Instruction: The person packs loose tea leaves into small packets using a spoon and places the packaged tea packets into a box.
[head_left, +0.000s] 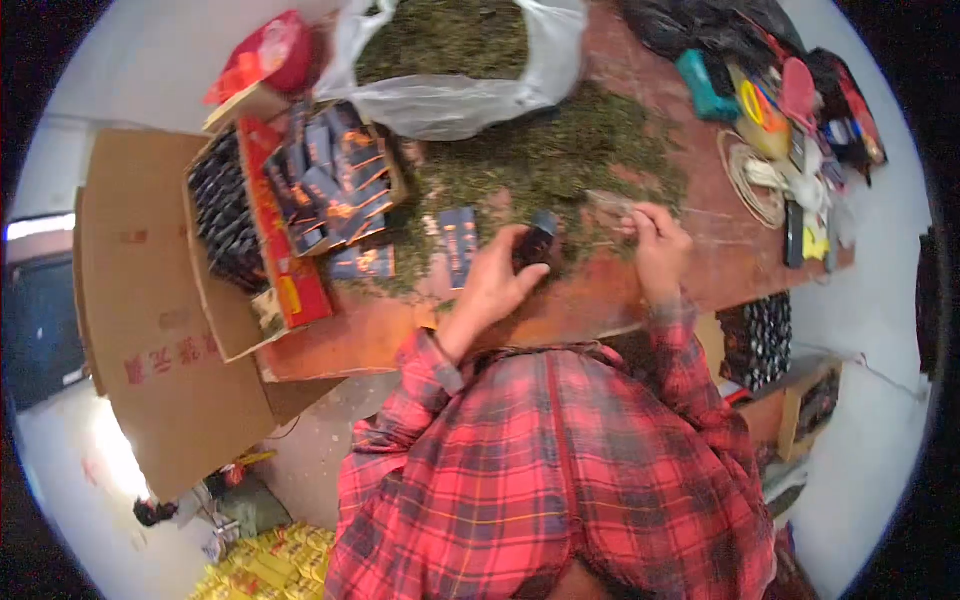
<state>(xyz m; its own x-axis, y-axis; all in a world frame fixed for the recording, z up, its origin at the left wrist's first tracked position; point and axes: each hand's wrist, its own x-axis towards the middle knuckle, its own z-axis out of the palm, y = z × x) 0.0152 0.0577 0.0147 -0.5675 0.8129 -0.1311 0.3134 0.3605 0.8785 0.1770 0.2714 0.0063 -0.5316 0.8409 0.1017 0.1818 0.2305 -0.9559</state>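
Leaves (600, 130) spread just our side of the white bag (460, 108); closer, our left hand (495, 280) grips a dark packet (534, 245), our right hand (662, 248) pinches clear film (606, 204); rightward, red tabletop (715, 255), then pale wall (885, 290).

Bag (455, 105): thin whitish plastic, crinkled, soft sheen. Leaf heap (570, 140): dry, rough, matt flakes. Table (400, 335): reddish-brown, smooth, glossy along the near edge; underlying material unclear. Big carton (150, 300): brown cardboard, matt, flat-faced. Shirt (480, 450): plaid cloth, matt, creased. Packets (340, 180): dark, smooth-faced, paper or film, cannot tell. Dark bag (690, 25): thin plastic, wrinkled, shiny.
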